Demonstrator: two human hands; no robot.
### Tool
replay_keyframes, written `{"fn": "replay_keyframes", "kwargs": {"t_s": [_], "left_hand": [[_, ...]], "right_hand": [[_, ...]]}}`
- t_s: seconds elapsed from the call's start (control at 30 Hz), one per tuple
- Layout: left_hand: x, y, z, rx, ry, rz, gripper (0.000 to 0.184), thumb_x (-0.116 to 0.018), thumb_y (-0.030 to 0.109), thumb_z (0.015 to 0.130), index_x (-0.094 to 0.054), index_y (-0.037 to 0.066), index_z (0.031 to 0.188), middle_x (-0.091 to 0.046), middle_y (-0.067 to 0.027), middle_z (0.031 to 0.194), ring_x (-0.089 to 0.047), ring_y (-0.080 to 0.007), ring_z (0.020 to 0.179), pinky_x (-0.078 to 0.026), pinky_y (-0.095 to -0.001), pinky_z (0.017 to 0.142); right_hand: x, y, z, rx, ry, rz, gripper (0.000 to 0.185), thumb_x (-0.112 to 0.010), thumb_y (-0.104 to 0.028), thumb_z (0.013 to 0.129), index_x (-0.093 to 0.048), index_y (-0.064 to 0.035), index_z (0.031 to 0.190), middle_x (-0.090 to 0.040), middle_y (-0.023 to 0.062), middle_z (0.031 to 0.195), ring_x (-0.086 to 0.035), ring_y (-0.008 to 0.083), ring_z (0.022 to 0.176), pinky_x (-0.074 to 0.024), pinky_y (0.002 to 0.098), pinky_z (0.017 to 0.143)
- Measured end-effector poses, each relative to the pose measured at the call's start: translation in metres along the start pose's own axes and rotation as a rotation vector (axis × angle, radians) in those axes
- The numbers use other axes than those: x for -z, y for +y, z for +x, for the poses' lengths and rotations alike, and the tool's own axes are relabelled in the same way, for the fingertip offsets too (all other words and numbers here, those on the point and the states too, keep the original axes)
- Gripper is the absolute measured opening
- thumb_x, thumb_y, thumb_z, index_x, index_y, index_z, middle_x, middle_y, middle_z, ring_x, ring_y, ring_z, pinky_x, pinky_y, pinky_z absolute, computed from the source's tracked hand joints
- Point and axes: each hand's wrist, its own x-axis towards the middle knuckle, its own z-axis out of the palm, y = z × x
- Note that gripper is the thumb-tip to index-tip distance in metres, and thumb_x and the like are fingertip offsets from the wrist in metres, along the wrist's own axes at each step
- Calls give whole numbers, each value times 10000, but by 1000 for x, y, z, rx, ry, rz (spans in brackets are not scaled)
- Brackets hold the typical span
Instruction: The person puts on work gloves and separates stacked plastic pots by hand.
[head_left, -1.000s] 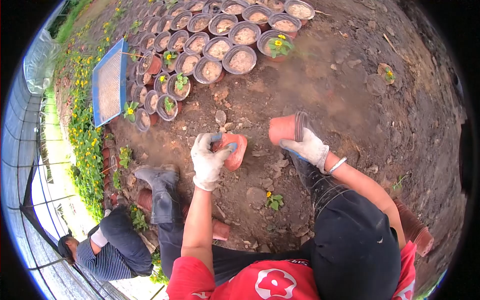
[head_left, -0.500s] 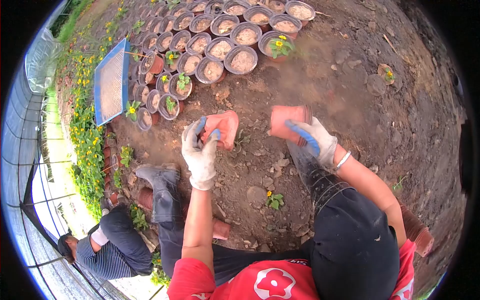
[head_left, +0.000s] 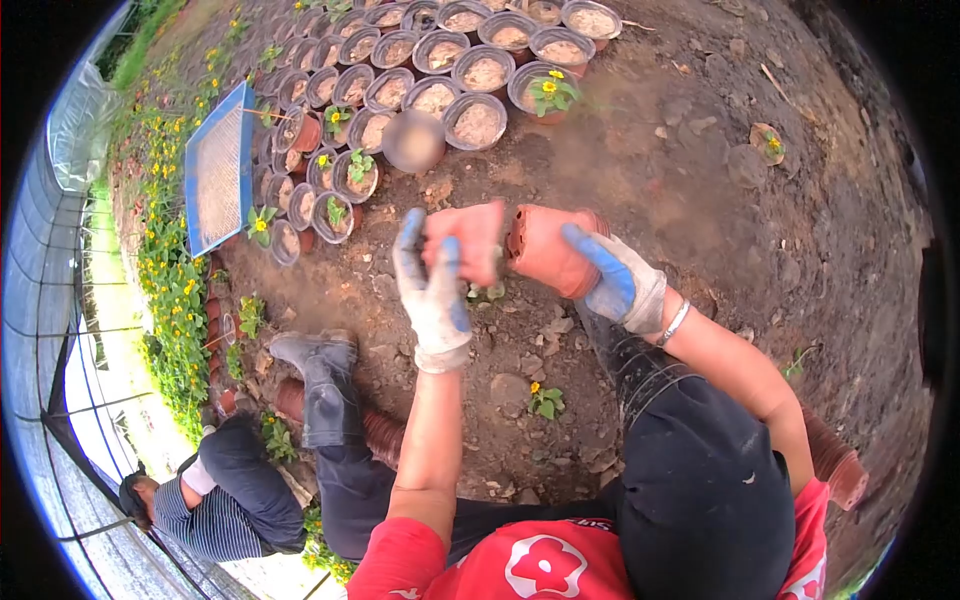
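as the gloved left hand (head_left: 435,300) grasps a reddish plastic pot (head_left: 468,238), the gloved right hand (head_left: 628,288) clasps stacked, round terracotta-coloured plastic pots (head_left: 555,250) above brown soil (head_left: 690,210).

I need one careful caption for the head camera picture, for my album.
Left hand and right hand, in white-and-blue gloves, hold reddish plastic pots above brown soil.

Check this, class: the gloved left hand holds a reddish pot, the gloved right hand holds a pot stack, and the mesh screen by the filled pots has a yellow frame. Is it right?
No: the head view shows a blue frame, not yellow, on the mesh screen by the filled pots. The gloved left hand holds a reddish pot, the right hand a pot stack.
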Motion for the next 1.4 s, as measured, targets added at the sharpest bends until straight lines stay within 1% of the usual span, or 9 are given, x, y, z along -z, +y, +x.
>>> {"fn": "replay_keyframes", "kwargs": {"t_s": [0.03, 0.07, 0.13, 0.37, 0.53, 0.63, 0.77, 1.23, 1.4], "left_hand": [[-6, 0, -5, -99, -128, 275, 610, -646, 70, 854, -359, 26, 1390, -468, -109, 1311, -444, -185, 1209, -370, -314, 1023], [-11, -1, -10, -197, -254, 549, 638, -648, 70, 851, -340, 29, 1408, -431, -116, 1358, -410, -194, 1247, -345, -322, 1046], [-12, -2, -13, -74, -288, 393, 694, -662, 70, 836, -304, 16, 1428, -357, -121, 1427, -358, -206, 1293, -293, -335, 1082], [-19, 2, -22, -193, -256, 467, 750, -709, 14, 772, -306, -26, 1404, -372, -116, 1413, -394, -212, 1279, -353, -354, 1059], [-18, -1, -26, -143, -203, 249, 762, -714, -3, 748, -310, -40, 1394, -383, -134, 1395, -413, -221, 1265, -361, -374, 1058], [-12, -3, -25, -275, -337, 610, 769, -712, -7, 744, -306, -40, 1396, -382, -142, 1395, -409, -225, 1267, -358, -375, 1060], [-11, -4, -23, -362, -385, 677, 778, -723, 9, 747, -302, -41, 1399, -384, -140, 1396, -402, -224, 1273, -347, -378, 1067], [-25, -5, -21, -162, -493, 414, 953, -806, 70, 632, -290, 26, 1431, -344, -110, 1431, -362, -238, 1309, -324, -376, 1078], [2, -31, -21, 446, -582, 219, 710, -739, 97, 770, -385, 54, 1383, -565, -84, 1199, -554, -172, 1053, -478, -327, 873]], "right_hand": [[6, 12, -2, 407, -134, -385, 362, -623, -147, 907, -540, -42, 1244, -603, 72, 1200, -586, 153, 1101, -474, 295, 958], [1, 7, -1, 409, -135, -382, 362, -623, -147, 907, -540, -42, 1244, -603, 72, 1200, -586, 153, 1101, -474, 295, 958], [-10, -10, 2, -413, 5, 503, 359, -630, -165, 905, -551, -51, 1236, -622, 67, 1166, -605, 149, 1068, -491, 293, 926], [8, 16, 6, -429, 58, 563, 370, -647, -130, 886, -554, -56, 1236, -623, 68, 1167, -598, 160, 1087, -502, 309, 914], [22, 30, 5, -195, -54, -31, 401, -644, -134, 889, -525, -51, 1263, -600, 60, 1224, -583, 171, 1117, -483, 327, 950], [-12, -14, 1, -366, 93, 567, 394, -633, -121, 894, -516, -43, 1263, -605, 63, 1212, -590, 173, 1104, -481, 327, 953], [-6, -5, 0, -310, 23, 489, 385, -643, -144, 894, -524, -40, 1246, -612, 63, 1192, -597, 173, 1089, -485, 329, 945], [2, 2, 1, -408, 105, 706, 379, -612, -141, 894, -523, -24, 1244, -601, 85, 1205, -580, 198, 1123, -464, 351, 982], [-3, -4, 7, -330, 72, 705, 386, -586, -151, 899, -510, -22, 1255, -597, 99, 1212, -573, 224, 1138, -453, 382, 997]]}}
